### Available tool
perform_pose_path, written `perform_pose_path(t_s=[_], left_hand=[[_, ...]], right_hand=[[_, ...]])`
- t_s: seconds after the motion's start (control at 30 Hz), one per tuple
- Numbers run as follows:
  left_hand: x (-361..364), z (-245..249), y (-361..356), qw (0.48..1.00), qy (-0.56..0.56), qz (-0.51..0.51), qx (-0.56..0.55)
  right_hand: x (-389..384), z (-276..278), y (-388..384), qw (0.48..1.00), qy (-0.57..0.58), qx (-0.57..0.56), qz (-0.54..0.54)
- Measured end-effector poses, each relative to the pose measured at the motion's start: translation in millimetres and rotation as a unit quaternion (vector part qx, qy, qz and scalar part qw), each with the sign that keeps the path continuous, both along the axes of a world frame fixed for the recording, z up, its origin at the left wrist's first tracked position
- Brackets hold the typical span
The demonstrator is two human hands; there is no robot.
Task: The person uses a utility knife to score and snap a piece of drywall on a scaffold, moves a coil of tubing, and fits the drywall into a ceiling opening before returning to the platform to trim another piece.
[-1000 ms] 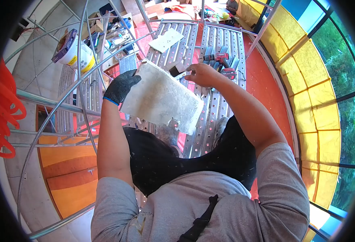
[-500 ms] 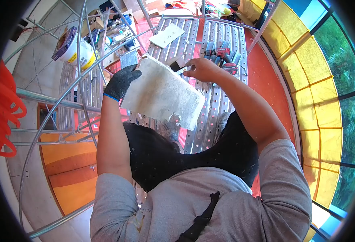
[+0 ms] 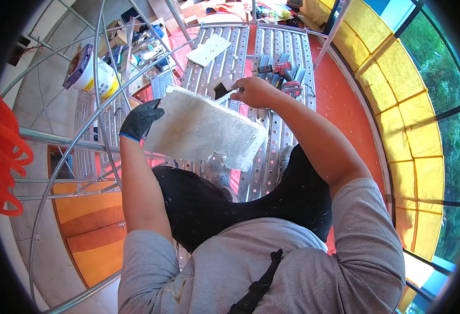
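Observation:
My left hand (image 3: 142, 119), in a black glove, grips the left edge of a pale, whitish-grey board (image 3: 198, 128) with its thumb on top. The board is tilted over my lap; its rough, thick far edge shows, and its near edge is chipped. My bare right hand (image 3: 252, 93) is closed just beyond that far edge. A thin, light-coloured piece seems to stick out of its fingers toward the board, but I cannot make out what it is. A small box-like piece with a dark opening (image 3: 221, 90) lies close to the right hand.
A red cordless drill (image 3: 276, 68) lies on metal channels on the perforated metal planks (image 3: 240, 42). Farther off is another pale board piece (image 3: 208, 50). Scaffold tubes (image 3: 73, 137) and a white bucket (image 3: 98, 78) stand left; yellow sheeting (image 3: 402, 120) lines the right.
The board has turned and tilted so that its thick far edge shows more. My left hand has shifted left and slightly down with it; my right hand has moved slightly left.

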State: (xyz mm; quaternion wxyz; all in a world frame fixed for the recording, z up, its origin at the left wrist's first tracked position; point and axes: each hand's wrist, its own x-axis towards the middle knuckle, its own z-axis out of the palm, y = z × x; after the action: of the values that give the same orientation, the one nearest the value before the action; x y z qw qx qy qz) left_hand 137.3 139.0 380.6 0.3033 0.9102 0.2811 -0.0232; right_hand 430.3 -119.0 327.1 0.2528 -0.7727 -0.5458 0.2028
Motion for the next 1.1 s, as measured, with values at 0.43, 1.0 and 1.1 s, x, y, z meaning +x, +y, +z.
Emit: perform_pose_path(t_s=[0.43, 1.0, 1.1], left_hand=[[0, 1, -3, 0.999, -0.002, 0.035, -0.038], [12, 19, -19, 0.999, 0.031, 0.005, -0.044], [9, 16, -21, 1.0, -0.004, -0.01, -0.026]], right_hand=[[-9, -5, 3, 0.997, -0.017, -0.053, 0.053], [-23, -28, 7, 0.991, -0.022, -0.099, 0.089], [-23, -29, 8, 0.991, -0.024, -0.096, 0.086]])
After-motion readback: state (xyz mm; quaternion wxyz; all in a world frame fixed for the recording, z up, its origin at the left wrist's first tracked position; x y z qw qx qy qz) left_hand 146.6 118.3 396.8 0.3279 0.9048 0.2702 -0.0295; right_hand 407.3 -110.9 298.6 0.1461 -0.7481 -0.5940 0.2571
